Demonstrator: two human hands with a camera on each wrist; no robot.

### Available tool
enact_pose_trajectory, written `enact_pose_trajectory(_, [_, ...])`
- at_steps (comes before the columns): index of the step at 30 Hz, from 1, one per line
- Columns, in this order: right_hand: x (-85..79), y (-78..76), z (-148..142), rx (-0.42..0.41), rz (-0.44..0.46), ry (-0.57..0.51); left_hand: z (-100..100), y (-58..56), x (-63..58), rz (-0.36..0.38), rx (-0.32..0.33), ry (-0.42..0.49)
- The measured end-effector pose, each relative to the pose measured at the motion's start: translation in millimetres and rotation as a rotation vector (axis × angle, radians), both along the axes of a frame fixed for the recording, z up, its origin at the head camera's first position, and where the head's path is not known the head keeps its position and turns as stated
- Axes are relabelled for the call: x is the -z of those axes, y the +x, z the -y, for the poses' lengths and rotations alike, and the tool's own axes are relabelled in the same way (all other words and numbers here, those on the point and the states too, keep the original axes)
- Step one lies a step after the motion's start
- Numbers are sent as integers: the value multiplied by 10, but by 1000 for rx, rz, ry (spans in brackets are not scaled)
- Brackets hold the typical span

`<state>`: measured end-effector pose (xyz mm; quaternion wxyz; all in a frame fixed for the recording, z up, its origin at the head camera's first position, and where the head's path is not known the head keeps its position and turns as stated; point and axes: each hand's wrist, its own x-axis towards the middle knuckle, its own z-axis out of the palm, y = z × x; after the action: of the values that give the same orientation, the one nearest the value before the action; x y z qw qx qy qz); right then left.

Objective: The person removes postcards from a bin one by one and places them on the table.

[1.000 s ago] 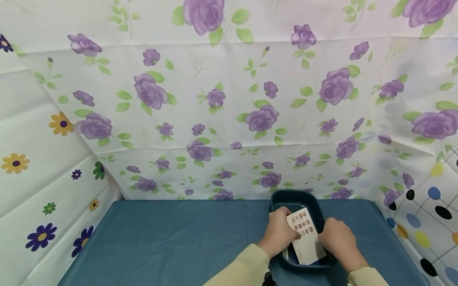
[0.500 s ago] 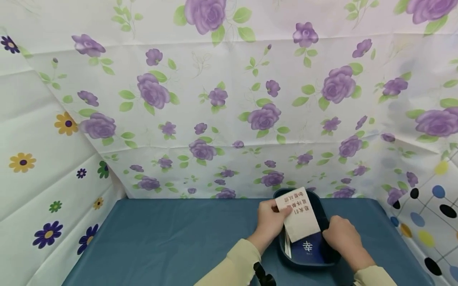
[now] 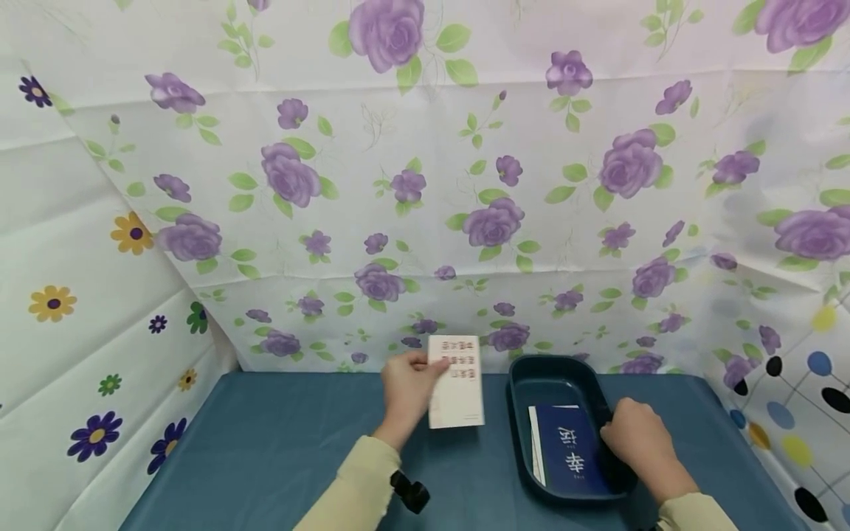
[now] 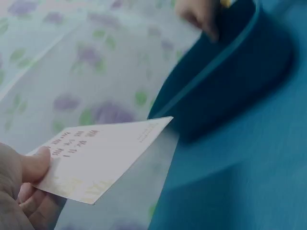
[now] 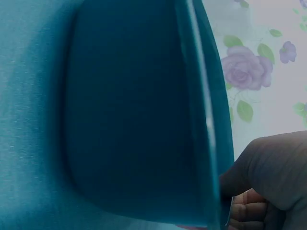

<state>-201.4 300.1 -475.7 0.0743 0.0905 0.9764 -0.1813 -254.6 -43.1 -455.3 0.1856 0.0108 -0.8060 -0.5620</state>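
Note:
My left hand (image 3: 406, 389) pinches a white card (image 3: 463, 398) with brownish-red printed characters, thumb on its face. It is held up over the table to the left of the dark teal plastic basin (image 3: 554, 382). In the left wrist view the card (image 4: 108, 153) slants away from the thumb, faint pale-yellow lettering near its lower edge. My right hand (image 3: 639, 436) grips the basin's right rim; in the right wrist view the thumb lies over that rim (image 5: 211, 139). Inside the basin lies a dark blue card (image 3: 564, 435) with white characters, white-edged cards (image 3: 536, 450) showing beside and under it.
A blue-teal cloth (image 3: 299, 442) covers the table. Behind it hangs a white sheet with purple roses (image 3: 491, 221); patterned sheets (image 3: 53, 302) close in the left and right sides. A black strap piece (image 3: 410, 493) sits at my left wrist.
My left hand has lifted the white card out of the basin and carried it left, turning it more upright. The blue card is now uncovered. My right hand stays on the rim.

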Motion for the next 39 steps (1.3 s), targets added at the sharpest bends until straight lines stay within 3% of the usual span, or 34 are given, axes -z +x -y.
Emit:
enact_pose_trajectory(8, [-3,4,0,16,41,-5,739,-55,101,160,-121,-199])
enact_pose_trajectory(13, [3,-3,-21,29,49,11,857,-70,221,228,-160,-210])
enact_pose_trajectory(22, [3,-26,19,37,21,36,414,-71,495,321,-81,-173])
enact_pose_trajectory(27, [14,-48,17,37,6,44,116,-83,555,322,-43,-168])
enact_pose_trajectory(39, [33,-50,50,29,-10,36,-301,-132,749,337,-22,-151])
